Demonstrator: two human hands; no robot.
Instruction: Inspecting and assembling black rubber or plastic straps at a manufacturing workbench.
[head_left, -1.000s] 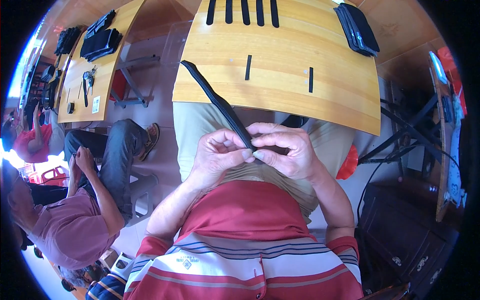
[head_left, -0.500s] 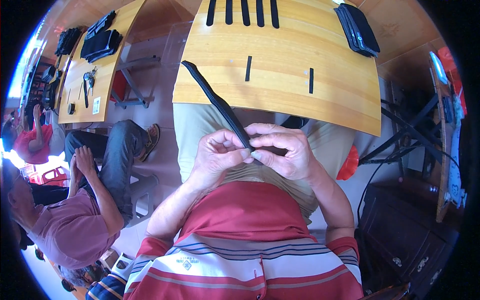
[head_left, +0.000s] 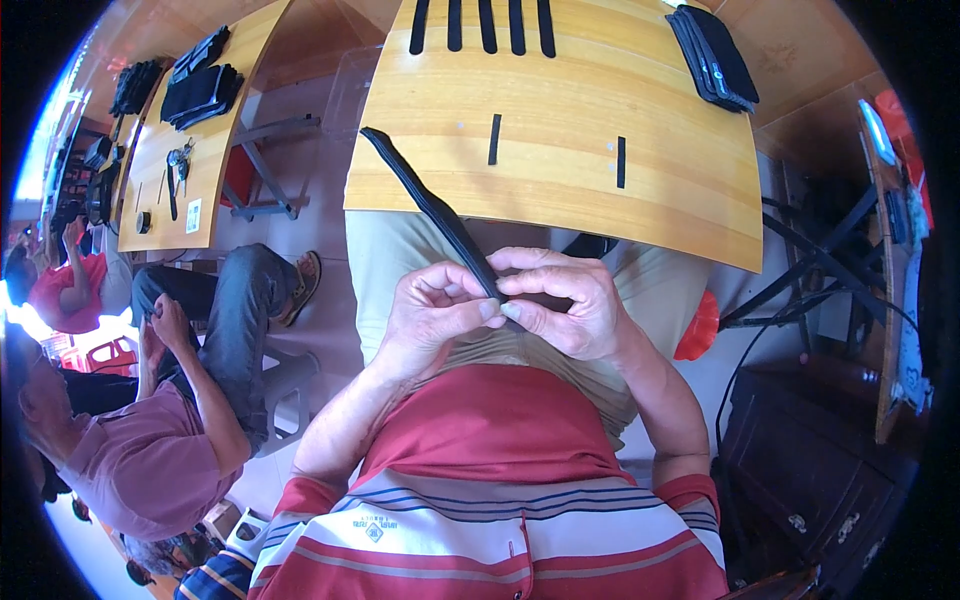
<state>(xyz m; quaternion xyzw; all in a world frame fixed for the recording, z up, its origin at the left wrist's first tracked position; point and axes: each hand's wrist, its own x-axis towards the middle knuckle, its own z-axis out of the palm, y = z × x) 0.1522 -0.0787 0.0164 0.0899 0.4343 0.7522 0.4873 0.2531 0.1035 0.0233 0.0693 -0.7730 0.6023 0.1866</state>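
Observation:
A long black fabric strap (head_left: 430, 205) slants from the near edge of the table down into my hands over my lap. My left hand (head_left: 440, 312) pinches its lower end between thumb and fingers. From the other side my right hand (head_left: 568, 302) grips the same end, the two thumb tips almost touching there. The exact tip of the strap is hidden by my fingers. Its far end rests on or hangs just over the tabletop; I cannot tell which.
On the wooden table (head_left: 680, 215) lie two short black strips (head_left: 494, 139), several longer black strips (head_left: 488, 25) at the far edge and a stack of dark folded fabric (head_left: 712, 60). A seated person (head_left: 150, 440) is at my left, near a second table (head_left: 220, 160).
Both hands keep their pinch on the strap with hardly any movement. The strap's far end sits very slightly lower. At the left, the seated person's hands have shifted a little.

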